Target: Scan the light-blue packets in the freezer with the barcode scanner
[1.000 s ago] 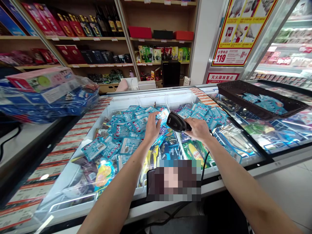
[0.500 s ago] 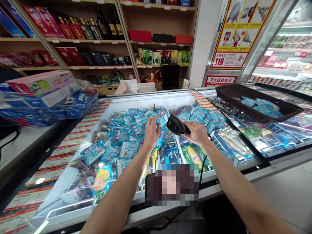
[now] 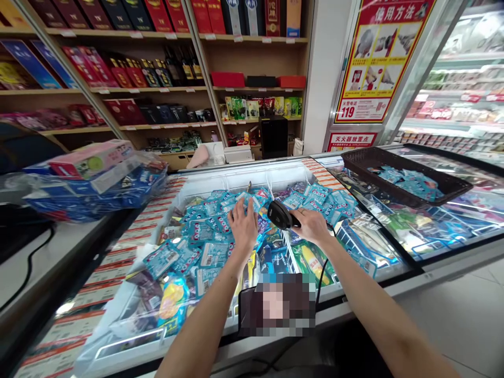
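Note:
My right hand (image 3: 311, 224) is closed round the handle of a black barcode scanner (image 3: 280, 215), whose head points left over the freezer. A black cable (image 3: 321, 278) hangs below that wrist. To the left of the scanner, my left hand (image 3: 243, 223) is held out with its fingers apart and nothing in them. Beneath both hands lie many blue packets (image 3: 205, 231) in the glass-topped chest freezer (image 3: 197, 176). A white wire divider (image 3: 289, 247) runs between two heaps of them. A blurred-out flat object (image 3: 281, 304) rests at the freezer's front edge.
At the right, a brown plastic basket (image 3: 370, 157) holds more blue packets. A plastic-wrapped stack with a pink box (image 3: 92, 159) sits at the left. Shelves (image 3: 252, 40) of boxes and bottles stand behind, beside a wall poster (image 3: 366, 58). Price labels (image 3: 134, 241) line the freezer's left side.
The view has tilted up, showing more of the shelves. My left hand's fingers have spread and lifted slightly. The scanner stays in my right hand, its head a little lower in the picture.

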`<state>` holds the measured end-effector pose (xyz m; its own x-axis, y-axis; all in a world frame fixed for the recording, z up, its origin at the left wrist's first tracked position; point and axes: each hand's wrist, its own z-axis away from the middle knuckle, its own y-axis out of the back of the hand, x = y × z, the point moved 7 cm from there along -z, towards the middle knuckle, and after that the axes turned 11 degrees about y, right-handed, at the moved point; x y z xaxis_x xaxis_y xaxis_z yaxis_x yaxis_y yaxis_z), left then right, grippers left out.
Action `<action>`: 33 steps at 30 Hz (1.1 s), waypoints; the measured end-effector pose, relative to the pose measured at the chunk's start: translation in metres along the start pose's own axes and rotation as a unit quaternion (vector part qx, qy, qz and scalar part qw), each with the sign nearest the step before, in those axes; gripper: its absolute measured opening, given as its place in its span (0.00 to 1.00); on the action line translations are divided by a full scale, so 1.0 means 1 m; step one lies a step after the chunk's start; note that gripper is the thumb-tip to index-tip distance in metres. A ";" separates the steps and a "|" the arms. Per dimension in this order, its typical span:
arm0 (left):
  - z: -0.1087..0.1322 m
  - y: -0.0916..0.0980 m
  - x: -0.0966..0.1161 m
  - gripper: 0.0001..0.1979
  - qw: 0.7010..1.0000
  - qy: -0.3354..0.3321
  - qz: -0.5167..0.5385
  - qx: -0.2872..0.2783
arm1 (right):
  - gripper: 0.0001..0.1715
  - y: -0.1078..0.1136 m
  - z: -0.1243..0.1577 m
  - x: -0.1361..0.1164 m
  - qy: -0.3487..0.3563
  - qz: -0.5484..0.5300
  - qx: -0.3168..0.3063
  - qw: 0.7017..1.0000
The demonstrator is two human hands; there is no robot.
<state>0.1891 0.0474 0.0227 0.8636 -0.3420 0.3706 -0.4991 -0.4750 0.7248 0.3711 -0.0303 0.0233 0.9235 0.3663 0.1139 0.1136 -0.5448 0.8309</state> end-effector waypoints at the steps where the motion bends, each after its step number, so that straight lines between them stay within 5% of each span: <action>1: 0.000 0.001 -0.002 0.25 1.000 0.010 -0.006 0.006 | 0.19 0.003 -0.001 -0.001 0.003 0.002 0.000 1.000; 15: -0.005 -0.020 0.001 0.22 0.987 -0.060 -0.112 -0.097 | 0.21 0.033 0.014 0.012 -0.001 0.025 0.021 0.999; 22: -0.003 -0.020 0.010 0.23 0.981 -0.118 -0.110 -0.105 | 0.17 0.041 0.033 0.026 -0.007 0.012 0.048 0.999; 33: 0.002 -0.045 0.061 0.24 0.977 -0.137 -0.054 -0.156 | 0.19 0.057 0.069 0.101 -0.261 -0.012 0.148 0.954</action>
<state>0.2643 0.0463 0.0111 0.8372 -0.5278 0.1434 -0.3227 -0.2650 0.9086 0.4963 -0.0762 0.0452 0.9671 -0.0031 -0.2543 0.1636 -0.7578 0.6316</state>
